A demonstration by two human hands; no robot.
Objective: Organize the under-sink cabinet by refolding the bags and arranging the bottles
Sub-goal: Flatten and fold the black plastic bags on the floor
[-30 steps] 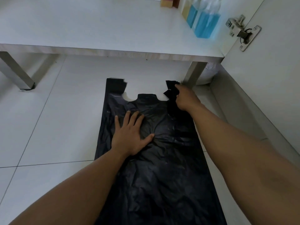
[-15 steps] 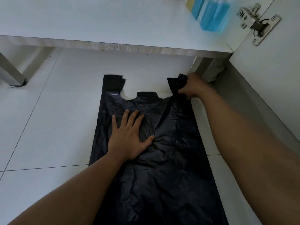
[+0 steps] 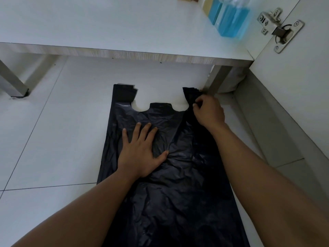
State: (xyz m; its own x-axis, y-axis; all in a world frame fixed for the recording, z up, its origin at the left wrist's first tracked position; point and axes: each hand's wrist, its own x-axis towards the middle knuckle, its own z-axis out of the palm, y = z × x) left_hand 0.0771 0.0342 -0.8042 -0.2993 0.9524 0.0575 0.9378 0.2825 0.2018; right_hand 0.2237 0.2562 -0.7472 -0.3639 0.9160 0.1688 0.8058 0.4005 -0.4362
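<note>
The tiled floor (image 3: 53, 139) is lying under the white cabinet shelf (image 3: 106, 24). The black bag (image 3: 178, 193) is lying spread flat on the floor, its handles pointing toward the shelf's front edge. The left hand (image 3: 140, 154) is pressing flat on the bag, fingers straight and spread. The right hand (image 3: 208, 113) is pinching the bag's right handle with curled fingers. Blue bottles (image 3: 231, 20) are standing at the shelf's far right corner.

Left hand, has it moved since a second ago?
No. The left hand stays flat on the black bag, just as far below its top tab.
</note>
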